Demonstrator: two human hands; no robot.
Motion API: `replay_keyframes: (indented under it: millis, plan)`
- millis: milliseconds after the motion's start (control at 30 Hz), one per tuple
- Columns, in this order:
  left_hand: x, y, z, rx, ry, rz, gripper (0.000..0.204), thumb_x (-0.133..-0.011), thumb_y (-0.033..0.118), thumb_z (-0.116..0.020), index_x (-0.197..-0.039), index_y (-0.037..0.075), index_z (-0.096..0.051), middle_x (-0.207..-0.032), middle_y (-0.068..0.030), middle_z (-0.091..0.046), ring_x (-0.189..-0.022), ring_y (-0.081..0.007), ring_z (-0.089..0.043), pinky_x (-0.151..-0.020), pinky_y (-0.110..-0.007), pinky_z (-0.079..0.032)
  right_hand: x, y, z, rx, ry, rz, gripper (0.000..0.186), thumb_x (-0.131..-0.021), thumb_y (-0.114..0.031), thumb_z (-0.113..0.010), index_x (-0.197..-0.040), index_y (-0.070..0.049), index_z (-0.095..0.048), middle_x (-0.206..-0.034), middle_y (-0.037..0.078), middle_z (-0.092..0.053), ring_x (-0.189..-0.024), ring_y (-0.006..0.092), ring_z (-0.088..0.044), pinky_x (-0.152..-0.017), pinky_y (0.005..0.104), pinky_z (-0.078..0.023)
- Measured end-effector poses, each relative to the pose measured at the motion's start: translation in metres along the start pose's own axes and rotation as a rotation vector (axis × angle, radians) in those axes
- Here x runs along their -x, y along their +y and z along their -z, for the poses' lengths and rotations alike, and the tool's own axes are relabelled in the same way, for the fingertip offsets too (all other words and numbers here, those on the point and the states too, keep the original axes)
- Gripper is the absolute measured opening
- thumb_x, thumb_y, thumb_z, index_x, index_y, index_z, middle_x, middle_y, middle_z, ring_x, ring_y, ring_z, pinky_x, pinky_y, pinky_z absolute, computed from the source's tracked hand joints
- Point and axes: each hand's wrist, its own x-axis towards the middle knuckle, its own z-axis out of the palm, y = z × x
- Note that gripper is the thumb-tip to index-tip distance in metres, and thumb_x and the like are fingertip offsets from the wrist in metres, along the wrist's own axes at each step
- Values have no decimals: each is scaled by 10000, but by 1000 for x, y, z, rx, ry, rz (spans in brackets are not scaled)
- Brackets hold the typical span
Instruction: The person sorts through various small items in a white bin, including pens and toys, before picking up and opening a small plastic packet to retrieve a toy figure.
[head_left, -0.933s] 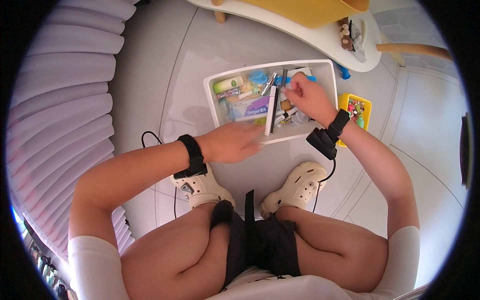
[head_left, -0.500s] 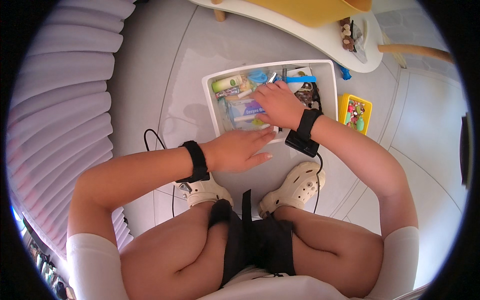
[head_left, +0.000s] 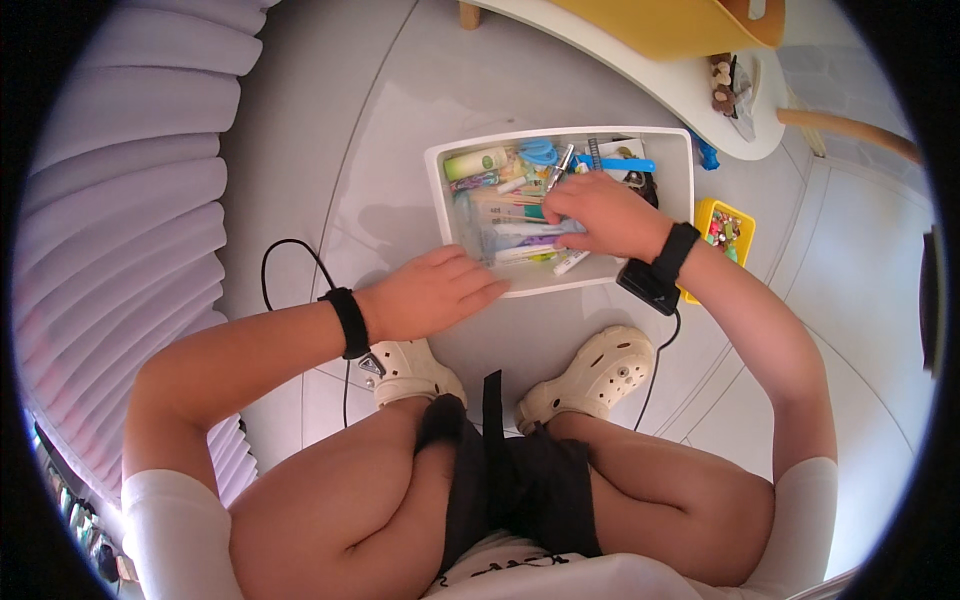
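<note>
A white plastic bin [head_left: 681, 200] holds pens, a pale green tube [head_left: 468, 165], light blue scissors [head_left: 537, 150], a bright blue strip [head_left: 628, 164], a silver tool [head_left: 558, 171] and other small items. My right hand [head_left: 610, 215] is inside it, fingers bent onto a clear packet with a purple print [head_left: 528, 243]; their tips are partly hidden. My left hand [head_left: 435, 290] rests by the bin's lower-left corner, fingers apart and slightly curved, holding nothing.
A yellow container of small colourful objects [head_left: 740, 232] stands right of the bin. Above are a white table [head_left: 660, 70] with brown plush figures [head_left: 722, 85] and a yellow seat [head_left: 680, 25]. A pleated lilac curtain [head_left: 130, 200] hangs at left; my clogs [head_left: 590, 370] are on the tiled floor.
My right hand has moved lower in the bin, then slightly right; the printed packet has shifted down, exposing items above it. My left hand has moved left. The bin appears slightly further right.
</note>
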Motion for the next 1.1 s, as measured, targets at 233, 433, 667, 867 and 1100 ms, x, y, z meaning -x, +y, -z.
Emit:
replay_keyframes:
  millis: [233,433,667,867,1100]
  plan:
    - [8,-14,2,14,43,-61,298,-798,123,-597,-1093,83,-607,-1022,-46,-602,-1002,-216,-554,-1010,-371,-404,12,-6,0,-60,-78,-8,257,-795,-169,-709,-970,-98,-534,-851,124,-625,-854,354,-609,-743,462,-469]
    - [6,-18,0,54,25,-60,287,-784,119,-620,-1067,76,-605,-1012,-52,-600,-1001,-226,-552,-1022,-385,-394,12,-13,7,-25,-114,-42,244,-811,-176,-699,-1002,-120,-558,-855,122,-633,-858,343,-617,-727,458,-476]
    - [6,-29,15,11,-35,-136,298,-775,119,-619,-1069,72,-605,-1054,-64,-603,-1050,-221,-547,-1055,-395,-378,20,-11,-1,-17,-26,-23,242,-810,-166,-695,-1001,-104,-559,-881,116,-642,-874,338,-618,-745,452,-481]
    - [8,-49,21,-33,26,-97,315,-754,132,-622,-1066,84,-608,-1099,-65,-597,-1116,-213,-537,-1114,-432,-333,22,-18,-7,21,10,-48,269,-809,-134,-678,-1054,-83,-579,-951,108,-654,-941,314,-614,-808,426,-492]
    - [2,-63,30,-69,60,-28,327,-749,121,-623,-1073,80,-606,-1108,-72,-589,-1124,-217,-537,-1112,-437,-331,26,-14,-18,-3,122,72,316,-826,-118,-657,-1138,-86,-618,-1099,97,-643,-1015,298,-596,-891,395,-491]
